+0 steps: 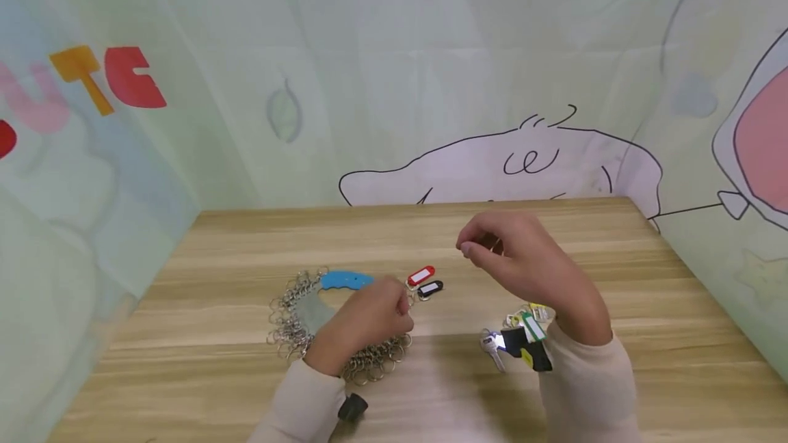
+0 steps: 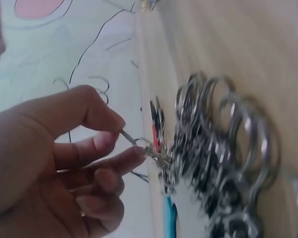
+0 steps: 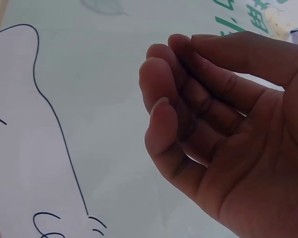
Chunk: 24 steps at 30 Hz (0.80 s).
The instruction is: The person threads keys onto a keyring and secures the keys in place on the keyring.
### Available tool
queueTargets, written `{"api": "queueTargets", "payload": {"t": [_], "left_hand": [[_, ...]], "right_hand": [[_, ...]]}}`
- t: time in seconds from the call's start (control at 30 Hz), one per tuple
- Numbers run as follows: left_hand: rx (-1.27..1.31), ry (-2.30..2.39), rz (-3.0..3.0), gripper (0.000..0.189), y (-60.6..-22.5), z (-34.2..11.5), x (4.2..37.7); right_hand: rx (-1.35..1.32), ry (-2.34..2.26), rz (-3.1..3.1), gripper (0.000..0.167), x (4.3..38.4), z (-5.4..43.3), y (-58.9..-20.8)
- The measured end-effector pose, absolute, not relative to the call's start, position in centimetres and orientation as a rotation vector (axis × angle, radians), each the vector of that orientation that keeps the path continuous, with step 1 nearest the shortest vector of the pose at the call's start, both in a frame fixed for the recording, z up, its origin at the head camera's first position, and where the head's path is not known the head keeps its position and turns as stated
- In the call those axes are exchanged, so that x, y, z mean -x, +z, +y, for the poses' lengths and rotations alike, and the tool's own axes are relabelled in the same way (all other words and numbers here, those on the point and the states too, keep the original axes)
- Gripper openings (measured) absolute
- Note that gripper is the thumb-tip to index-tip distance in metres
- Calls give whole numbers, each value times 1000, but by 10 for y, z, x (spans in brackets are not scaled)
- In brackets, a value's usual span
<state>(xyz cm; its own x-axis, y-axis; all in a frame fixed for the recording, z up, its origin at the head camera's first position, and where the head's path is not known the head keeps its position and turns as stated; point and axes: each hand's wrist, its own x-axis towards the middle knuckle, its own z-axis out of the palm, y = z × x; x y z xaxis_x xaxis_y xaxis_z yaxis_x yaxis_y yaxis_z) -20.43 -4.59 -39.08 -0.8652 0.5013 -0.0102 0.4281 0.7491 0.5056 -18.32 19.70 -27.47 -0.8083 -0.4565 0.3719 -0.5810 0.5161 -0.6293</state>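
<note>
My left hand [image 1: 369,313] is over a flat grey plate [image 1: 312,312] whose edge is hung with many metal rings [image 1: 289,323]; the plate has a blue handle [image 1: 346,280]. In the left wrist view, my left thumb and index finger pinch a thin metal key ring [image 2: 127,136] beside the mass of rings. A red key tag [image 1: 421,275] and a black key tag [image 1: 430,288] lie just past that hand. Raised above the table's right side, my right hand [image 1: 517,255] has loosely bent fingers [image 3: 159,82] with nothing between them.
Near my right sleeve lie a silver key [image 1: 492,348], a green key tag [image 1: 533,327], a yellow tag [image 1: 539,312] and a black piece [image 1: 512,343]. A printed cloth [image 1: 234,122] hangs beyond the wooden table's [image 1: 277,231] back edge. A black strap piece [image 1: 353,407] shows at my left sleeve.
</note>
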Motion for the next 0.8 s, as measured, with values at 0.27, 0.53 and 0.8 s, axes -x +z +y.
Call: {"api": "queueTargets", "payload": {"t": [0.27,0.53,0.8], "left_hand": [[-747,991,2699,13,-393,-61,215],[-731,1057,2690,12,-395,-72,220],[-809,1028,2695,2,-397,-72,225]], "right_hand": [[-899,1230,-2657,12,198,193,-290],[-947,1303,-2809,11,229,166,-325],[-1142,1221,-2919,15,245,132,-375]]}}
